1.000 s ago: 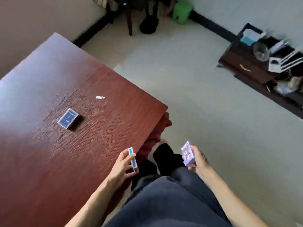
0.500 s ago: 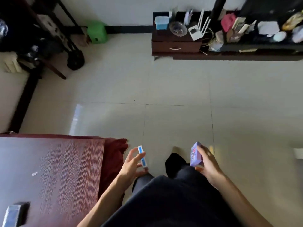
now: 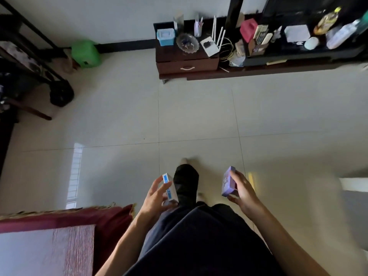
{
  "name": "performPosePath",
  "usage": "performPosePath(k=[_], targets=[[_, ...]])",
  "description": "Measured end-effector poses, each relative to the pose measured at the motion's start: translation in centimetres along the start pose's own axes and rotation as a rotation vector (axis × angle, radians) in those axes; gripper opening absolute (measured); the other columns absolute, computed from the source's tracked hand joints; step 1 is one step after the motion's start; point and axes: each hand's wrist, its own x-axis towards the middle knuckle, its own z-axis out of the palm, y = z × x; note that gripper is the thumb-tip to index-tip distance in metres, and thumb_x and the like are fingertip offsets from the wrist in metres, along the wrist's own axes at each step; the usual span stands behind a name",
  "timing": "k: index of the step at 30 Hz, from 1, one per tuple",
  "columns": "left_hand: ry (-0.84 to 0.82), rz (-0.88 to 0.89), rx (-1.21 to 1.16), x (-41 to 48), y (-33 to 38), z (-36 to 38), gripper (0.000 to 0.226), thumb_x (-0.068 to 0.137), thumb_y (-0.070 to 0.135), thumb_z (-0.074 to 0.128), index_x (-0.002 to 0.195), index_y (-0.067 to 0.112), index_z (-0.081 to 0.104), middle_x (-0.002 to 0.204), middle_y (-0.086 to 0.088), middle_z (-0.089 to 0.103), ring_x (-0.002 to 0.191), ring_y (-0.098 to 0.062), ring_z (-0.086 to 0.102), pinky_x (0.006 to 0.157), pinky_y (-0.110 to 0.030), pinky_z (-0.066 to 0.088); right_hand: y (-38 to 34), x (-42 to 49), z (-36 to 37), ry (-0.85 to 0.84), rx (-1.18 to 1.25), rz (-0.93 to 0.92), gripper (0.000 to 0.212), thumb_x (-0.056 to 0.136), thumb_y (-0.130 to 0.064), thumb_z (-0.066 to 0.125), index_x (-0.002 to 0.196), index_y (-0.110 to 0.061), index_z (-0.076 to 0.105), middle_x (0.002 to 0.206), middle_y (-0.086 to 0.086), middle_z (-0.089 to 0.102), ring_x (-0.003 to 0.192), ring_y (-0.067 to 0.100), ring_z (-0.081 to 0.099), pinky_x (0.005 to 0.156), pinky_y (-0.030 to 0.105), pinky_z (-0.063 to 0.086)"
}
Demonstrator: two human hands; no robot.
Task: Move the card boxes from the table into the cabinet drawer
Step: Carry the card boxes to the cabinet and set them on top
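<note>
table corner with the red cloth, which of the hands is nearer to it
Left. The left hand, holding the blue-and-white card box, is just right of the table corner. The right hand, with the purple card box, is farther right.

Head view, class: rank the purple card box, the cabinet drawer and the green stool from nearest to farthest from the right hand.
1. Purple card box: held in the right hand.
2. Cabinet drawer: shut, straight ahead across the floor.
3. Green stool: far left, by the wall.
</note>
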Motion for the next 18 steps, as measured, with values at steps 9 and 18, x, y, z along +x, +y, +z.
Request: performPosePath(k=[9, 18], targets=[[0.03, 0.002, -0.076, 9.3, 12.2, -0.4, 0.046, 0.092, 0.027, 0.057, 0.136, 0.027, 0.044, 0.13, -0.013, 0.05, 0.114, -0.039, 0.056, 0.075, -0.048, 0.06, -12.5, 9.3, 4.5, 0.029, 0.023, 0.016, 0.029, 0.096, -0.057, 0.053, 0.107, -0.033, 0.065, 0.114, 0.018, 0.067, 0.109, 0.038, 0.067, 0.085, 0.043, 0.056], [-0.054, 0.041, 0.06, 17.7, 27.9, 4.8, 0.034, 0.095, 0.026, 0.055, 0.129, 0.027, 0.05, 0.13, -0.015, 0.051, 0.114, -0.041, 0.057, 0.092, -0.061, 0.051, -23.3, 17.7, 6.7, 0.082, 0.167, 0.057, 0.04, 0.098, -0.048, 0.051, 0.12, -0.019, 0.067, 0.105, 0.011, 0.077, 0.098, 0.03, 0.072, 0.076, 0.037, 0.053]])
